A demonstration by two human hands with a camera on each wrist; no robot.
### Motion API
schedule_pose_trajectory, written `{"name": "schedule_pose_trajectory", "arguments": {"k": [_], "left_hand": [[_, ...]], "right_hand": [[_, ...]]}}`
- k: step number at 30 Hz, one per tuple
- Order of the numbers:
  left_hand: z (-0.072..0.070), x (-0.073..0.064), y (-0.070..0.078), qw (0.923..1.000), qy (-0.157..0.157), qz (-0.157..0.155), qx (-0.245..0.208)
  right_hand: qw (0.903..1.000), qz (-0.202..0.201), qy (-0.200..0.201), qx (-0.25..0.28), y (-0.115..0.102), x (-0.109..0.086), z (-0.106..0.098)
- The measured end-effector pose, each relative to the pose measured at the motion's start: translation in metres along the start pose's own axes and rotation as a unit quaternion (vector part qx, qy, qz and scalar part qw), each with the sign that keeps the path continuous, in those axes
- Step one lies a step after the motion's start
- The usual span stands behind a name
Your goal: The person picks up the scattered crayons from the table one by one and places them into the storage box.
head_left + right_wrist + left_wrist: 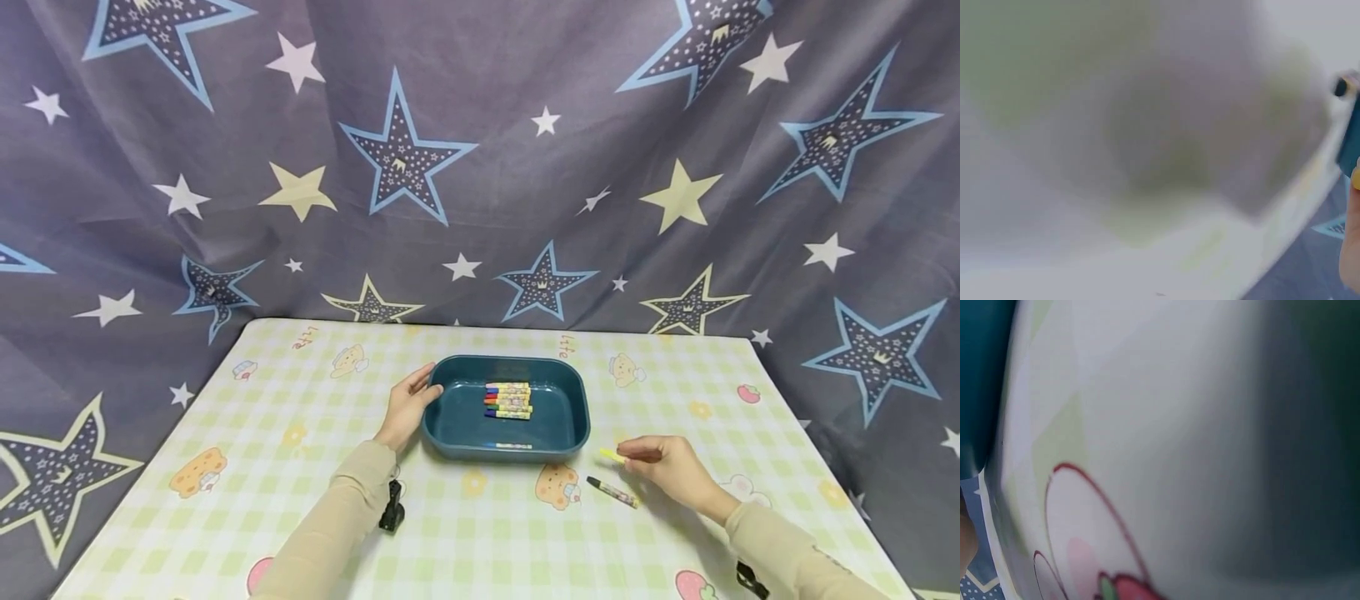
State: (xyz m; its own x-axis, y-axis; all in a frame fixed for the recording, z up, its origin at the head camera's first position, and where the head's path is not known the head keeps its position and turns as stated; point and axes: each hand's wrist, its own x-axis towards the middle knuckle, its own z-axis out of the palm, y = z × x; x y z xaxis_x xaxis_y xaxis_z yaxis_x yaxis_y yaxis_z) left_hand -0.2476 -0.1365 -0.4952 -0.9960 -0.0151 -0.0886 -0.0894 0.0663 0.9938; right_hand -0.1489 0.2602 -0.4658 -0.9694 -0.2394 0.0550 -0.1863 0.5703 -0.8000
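A dark teal rectangular tray (487, 455) stands on the table, its wall also visible in the left wrist view (982, 381). My left hand (407, 407) holds its left rim, thumb over the edge. Several paper-wrapped crayons (508, 401) lie side by side on the tray floor. To the right of the tray, my right hand (670, 467) pinches a yellow crayon (611, 455) between thumb and fingers, close to the tray's front right corner. Just in front of that hand, a black crayon (612, 492) lies on the tablecloth. Both wrist views show mostly blurred cloth.
A green-and-white checked tablecloth (300, 517) with cartoon prints covers the table. Behind it hangs a dark curtain (480, 200) with stars. Small black devices (392, 507) are strapped at both wrists.
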Motion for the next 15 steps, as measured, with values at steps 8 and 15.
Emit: {"name": "schedule_pose_trajectory", "arguments": {"k": [8,15], "left_hand": [[0.002,0.000,0.000,1.0000,0.006,-0.003,-0.002],[0.001,0.000,-0.001,1.0000,0.008,-0.001,-0.006]], "right_hand": [[0.9992,-0.032,0.024,0.006,-0.039,0.026,-0.026],[0.9985,-0.050,0.024,0.004,-0.071,0.057,-0.030]]}}
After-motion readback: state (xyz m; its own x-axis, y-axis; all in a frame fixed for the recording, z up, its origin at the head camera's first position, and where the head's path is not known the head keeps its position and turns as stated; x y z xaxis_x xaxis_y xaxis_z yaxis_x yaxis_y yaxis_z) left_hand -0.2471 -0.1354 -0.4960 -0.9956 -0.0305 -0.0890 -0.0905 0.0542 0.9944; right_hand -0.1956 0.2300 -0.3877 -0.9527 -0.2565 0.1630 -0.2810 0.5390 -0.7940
